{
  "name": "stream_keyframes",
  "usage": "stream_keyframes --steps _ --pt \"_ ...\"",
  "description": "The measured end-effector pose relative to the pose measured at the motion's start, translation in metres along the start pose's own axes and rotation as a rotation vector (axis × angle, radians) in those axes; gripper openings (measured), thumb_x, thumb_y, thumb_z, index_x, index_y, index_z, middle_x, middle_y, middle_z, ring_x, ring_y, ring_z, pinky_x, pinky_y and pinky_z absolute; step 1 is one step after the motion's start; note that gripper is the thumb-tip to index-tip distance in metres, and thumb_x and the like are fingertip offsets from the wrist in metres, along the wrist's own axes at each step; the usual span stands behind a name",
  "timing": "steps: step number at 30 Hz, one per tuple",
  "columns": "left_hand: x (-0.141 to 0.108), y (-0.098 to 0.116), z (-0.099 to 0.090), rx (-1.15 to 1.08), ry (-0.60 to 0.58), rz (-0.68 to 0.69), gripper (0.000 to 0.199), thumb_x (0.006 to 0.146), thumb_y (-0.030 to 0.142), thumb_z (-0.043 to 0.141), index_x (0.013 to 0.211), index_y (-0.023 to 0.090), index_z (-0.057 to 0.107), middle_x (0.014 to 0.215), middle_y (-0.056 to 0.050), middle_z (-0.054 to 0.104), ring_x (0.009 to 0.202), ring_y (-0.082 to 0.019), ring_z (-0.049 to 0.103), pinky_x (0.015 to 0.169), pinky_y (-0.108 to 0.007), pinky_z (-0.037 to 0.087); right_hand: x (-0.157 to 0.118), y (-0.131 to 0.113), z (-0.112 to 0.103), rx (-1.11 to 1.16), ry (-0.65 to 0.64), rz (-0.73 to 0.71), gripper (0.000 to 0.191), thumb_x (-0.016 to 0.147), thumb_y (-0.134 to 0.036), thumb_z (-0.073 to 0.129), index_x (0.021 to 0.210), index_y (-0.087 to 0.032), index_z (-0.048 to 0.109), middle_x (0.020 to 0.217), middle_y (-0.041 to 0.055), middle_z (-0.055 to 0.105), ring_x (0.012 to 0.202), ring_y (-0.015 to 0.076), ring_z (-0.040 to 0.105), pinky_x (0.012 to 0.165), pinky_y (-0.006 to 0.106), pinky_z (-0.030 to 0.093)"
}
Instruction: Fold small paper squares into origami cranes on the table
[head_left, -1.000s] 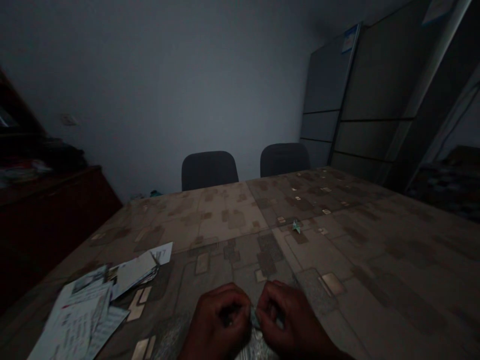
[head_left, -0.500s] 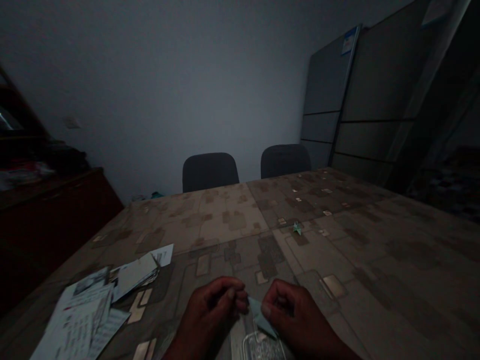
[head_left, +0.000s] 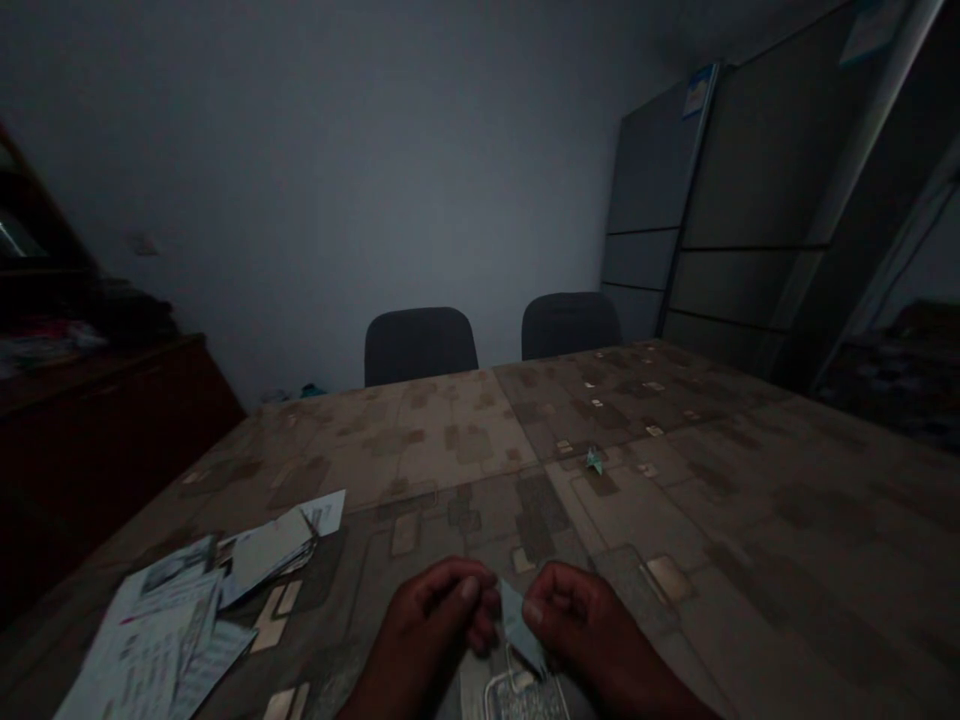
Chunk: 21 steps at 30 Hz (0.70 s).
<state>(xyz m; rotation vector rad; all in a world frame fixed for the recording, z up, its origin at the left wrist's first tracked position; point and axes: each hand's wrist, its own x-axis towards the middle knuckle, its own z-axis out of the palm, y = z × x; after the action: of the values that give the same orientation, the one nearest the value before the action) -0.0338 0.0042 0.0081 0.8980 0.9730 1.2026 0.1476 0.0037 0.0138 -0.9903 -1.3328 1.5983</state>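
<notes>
A small pale folded paper (head_left: 520, 625) is between my hands, just above the near part of the table. My right hand (head_left: 581, 625) pinches its right side with thumb and fingers. My left hand (head_left: 442, 620) is closed at the paper's upper left corner, with thumb and forefinger together; the paper's tip touches or nearly touches the fingertips. Farther off, a small green folded paper piece (head_left: 594, 461) stands on the patterned tablecloth (head_left: 480, 430).
Loose printed sheets (head_left: 142, 640) and a stack of paper pieces (head_left: 270, 548) lie on the table at the left. Two dark chairs (head_left: 420, 345) (head_left: 571, 325) stand behind the far edge. A brown cabinet (head_left: 112, 410) is at the left.
My left thumb has moved up and right toward the forefinger, near the paper's corner. The paper is tilted slightly more upright, still in my right hand.
</notes>
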Motion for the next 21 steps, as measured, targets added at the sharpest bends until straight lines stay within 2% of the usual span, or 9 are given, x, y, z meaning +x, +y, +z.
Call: stream_keyframes --steps 4,12,16,21 --pt "-0.008 -0.009 0.012 -0.097 -0.054 -0.066 0.039 0.062 0.039 0.083 0.089 0.013 0.072 0.053 -0.002 0.066 0.047 -0.013 0.057 0.051 -0.025 0.044 0.000 0.005 0.002 0.150 -0.088 0.020 0.047 0.074 -0.062 0.063 0.071 -0.016 0.052 0.058 -0.0024 0.051 0.053 0.0105 0.044 0.054 0.023 0.033" --pt "-0.011 -0.011 0.015 -0.129 -0.092 -0.054 0.037 0.059 0.041 0.085 0.081 0.016 0.072 0.046 0.002 0.060 0.043 -0.009 0.053 0.048 -0.021 0.040 0.008 0.025 0.005 0.197 -0.076 0.036 0.052 0.067 -0.065 0.068 0.078 -0.017 0.052 0.058 -0.0021 0.055 0.049 0.0119 0.051 0.048 0.022 0.034" --pt "-0.010 -0.015 0.014 -0.134 -0.086 -0.047 0.033 0.062 0.039 0.085 0.081 0.016 0.071 0.047 0.003 0.060 0.044 -0.007 0.051 0.048 -0.019 0.039 0.007 0.024 0.007 0.121 -0.047 0.006 0.048 0.072 -0.063 0.064 0.080 -0.017 0.051 0.059 -0.0016 0.056 0.050 0.0112 0.050 0.048 0.022 0.035" --pt "-0.009 -0.013 0.013 -0.134 -0.025 -0.044 0.033 0.061 0.038 0.085 0.081 0.016 0.071 0.049 0.002 0.061 0.047 -0.009 0.054 0.051 -0.021 0.043 0.001 0.019 0.009 -0.064 0.032 -0.083 0.038 0.079 -0.054 0.060 0.088 -0.017 0.058 0.069 -0.0004 0.055 0.059 0.0128 0.051 0.054 0.024 0.038"
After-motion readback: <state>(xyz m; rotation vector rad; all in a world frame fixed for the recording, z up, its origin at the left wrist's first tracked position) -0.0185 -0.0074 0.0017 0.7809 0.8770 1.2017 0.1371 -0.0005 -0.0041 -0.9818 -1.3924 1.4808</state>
